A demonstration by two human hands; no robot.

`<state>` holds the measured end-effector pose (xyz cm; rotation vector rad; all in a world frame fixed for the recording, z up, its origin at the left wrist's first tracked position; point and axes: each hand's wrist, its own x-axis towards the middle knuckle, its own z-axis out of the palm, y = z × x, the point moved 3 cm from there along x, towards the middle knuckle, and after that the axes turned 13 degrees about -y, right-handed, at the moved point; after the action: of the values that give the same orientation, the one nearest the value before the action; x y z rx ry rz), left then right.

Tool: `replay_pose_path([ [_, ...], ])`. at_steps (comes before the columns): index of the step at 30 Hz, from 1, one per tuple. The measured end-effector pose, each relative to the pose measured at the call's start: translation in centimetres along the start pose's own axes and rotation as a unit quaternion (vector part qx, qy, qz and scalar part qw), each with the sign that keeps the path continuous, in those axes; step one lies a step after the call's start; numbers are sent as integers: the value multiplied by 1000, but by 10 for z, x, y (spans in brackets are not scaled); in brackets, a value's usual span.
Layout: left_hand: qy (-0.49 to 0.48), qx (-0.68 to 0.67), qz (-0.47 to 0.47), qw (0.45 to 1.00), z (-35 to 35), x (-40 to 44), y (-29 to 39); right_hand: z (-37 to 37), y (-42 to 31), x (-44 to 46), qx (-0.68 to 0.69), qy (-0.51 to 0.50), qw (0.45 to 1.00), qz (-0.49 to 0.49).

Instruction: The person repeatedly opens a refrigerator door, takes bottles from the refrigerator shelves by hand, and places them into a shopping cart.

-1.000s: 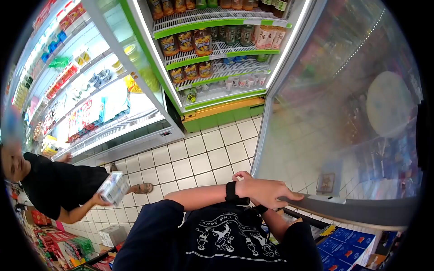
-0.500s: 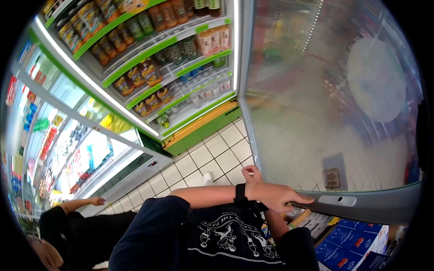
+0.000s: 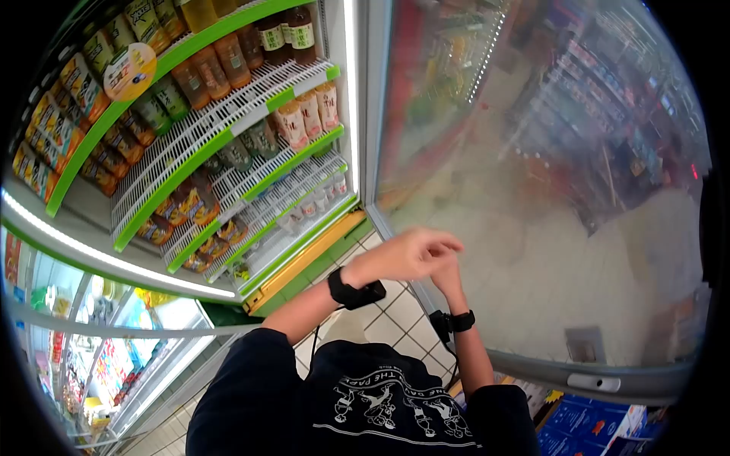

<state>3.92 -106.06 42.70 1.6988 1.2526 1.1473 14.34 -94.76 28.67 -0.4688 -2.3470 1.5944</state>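
- fingers [image 3: 450,242] of the left hand [image 3: 407,257] look loosely bent, too blurred to tell how wide; nothing visible held.
- right hand [image 3: 445,275] is just beside it, partly hidden; i cannot tell its fingers' state, or whether the hands touch.
- glass door [image 3: 487,266] stands open beside both hands, its grip slot [image 3: 597,382] well apart.
- careful handling probably means keeping the wrist straps [image 3: 344,290] clear of the door's edge.
- bottles [image 3: 328,105] stand on wire shelves [image 3: 182,159] to the left.
- pale floor tiles [image 3: 386,328] lie below; blue boxes [image 3: 578,422] sit lower right.

Smooth, hazy glass door [image 3: 487,258] with matt frame [image 3: 547,373]; glossy plastic bottles [image 3: 231,61]; matt cloth T-shirt [image 3: 372,380].
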Motion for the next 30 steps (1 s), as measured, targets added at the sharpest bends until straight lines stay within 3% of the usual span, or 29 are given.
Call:
replay_pose_path([
  [3,156,22,-2,988,-106,-12,-9,12,-38,99,74,20,997,-17],
  [5,234,69,-55,968,-178,-21,-14,18,-76,169,42,-3,999,-30],
  [7,325,11,-42,945,-244,-28,-28,25,-126,232,38,-6,995,-87],
  [9,359,-71,-26,930,-309,-33,-35,29,-177,291,-4,-9,985,-175],
  [14,361,-103,-51,925,-421,-38,-16,46,-253,413,-75,-30,981,-176],
  [21,413,17,-179,893,-499,-48,-27,80,-284,510,-135,-76,985,-75],
  [22,426,46,-180,885,-505,-50,-30,88,-281,522,-149,-29,981,-123],
  [27,458,122,-225,851,-523,-47,-50,106,-261,576,-125,-19,985,-117],
  [30,469,172,-197,843,-533,-44,-62,113,-251,598,-140,50,960,-239],
])
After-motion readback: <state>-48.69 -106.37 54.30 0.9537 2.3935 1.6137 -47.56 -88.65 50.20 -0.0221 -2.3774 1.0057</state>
